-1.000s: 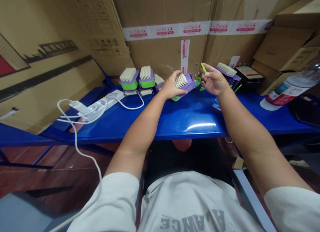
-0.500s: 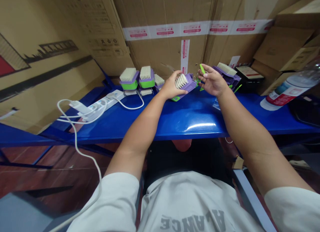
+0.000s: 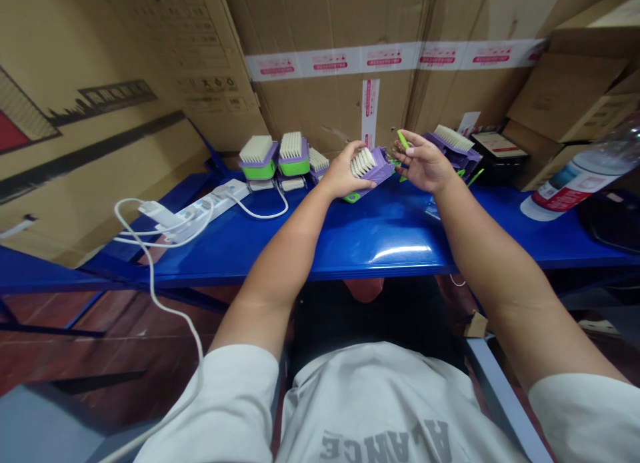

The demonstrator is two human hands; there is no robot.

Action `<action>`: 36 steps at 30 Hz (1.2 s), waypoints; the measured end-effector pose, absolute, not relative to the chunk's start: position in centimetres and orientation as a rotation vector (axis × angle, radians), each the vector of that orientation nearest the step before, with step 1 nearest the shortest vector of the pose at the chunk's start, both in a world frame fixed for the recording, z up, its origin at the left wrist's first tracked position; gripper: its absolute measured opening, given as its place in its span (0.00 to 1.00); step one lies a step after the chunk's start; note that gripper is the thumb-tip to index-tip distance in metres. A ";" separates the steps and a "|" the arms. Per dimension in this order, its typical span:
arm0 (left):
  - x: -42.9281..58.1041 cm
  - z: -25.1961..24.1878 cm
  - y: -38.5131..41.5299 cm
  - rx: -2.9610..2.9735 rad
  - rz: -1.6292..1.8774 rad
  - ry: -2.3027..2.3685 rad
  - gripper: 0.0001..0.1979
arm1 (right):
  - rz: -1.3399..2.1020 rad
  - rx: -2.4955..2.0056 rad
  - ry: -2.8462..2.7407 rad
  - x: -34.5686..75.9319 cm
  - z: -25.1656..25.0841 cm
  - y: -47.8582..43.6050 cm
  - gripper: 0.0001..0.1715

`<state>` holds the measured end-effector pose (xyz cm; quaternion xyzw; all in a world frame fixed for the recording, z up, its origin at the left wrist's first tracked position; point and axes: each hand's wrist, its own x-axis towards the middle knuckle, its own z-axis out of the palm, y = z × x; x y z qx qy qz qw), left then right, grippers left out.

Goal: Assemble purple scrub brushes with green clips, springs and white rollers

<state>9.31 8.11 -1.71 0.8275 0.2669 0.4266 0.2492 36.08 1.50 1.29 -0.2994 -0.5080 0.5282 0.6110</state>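
My left hand (image 3: 341, 175) is closed round a purple and green brush (image 3: 370, 166) with pale bristles, tilted on the blue shelf (image 3: 350, 240). My right hand (image 3: 424, 163) is just right of that brush and pinches a small green stick (image 3: 403, 140) between thumb and fingers, its tip close to the brush's end. Behind my right hand lies another purple brush (image 3: 453, 143), bristles up. At the back left stand finished brushes (image 3: 275, 155) in purple and green, side by side.
A white power strip (image 3: 210, 203) with white cables (image 3: 150, 263) lies at the shelf's left. Cardboard boxes (image 3: 340, 63) wall off the back. A plastic bottle (image 3: 580, 176) lies at the right, next to a dark box (image 3: 500, 150).
My right hand with the green stick has moved slightly left, closer to the brush that my left hand holds. The left hand and the brush stay in place.
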 end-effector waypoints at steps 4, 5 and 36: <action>9.3 -1.8 8.2 2.269 1.159 0.734 0.58 | 1.206 -0.733 -1.218 36.2 1.6 1.4 0.34; 9.4 -1.8 8.3 2.270 1.160 0.734 0.58 | 1.201 -0.746 -1.237 36.2 1.6 1.4 0.34; 9.3 -1.8 8.2 2.257 1.149 0.716 0.58 | 1.244 -0.741 -1.280 36.3 1.3 1.6 0.37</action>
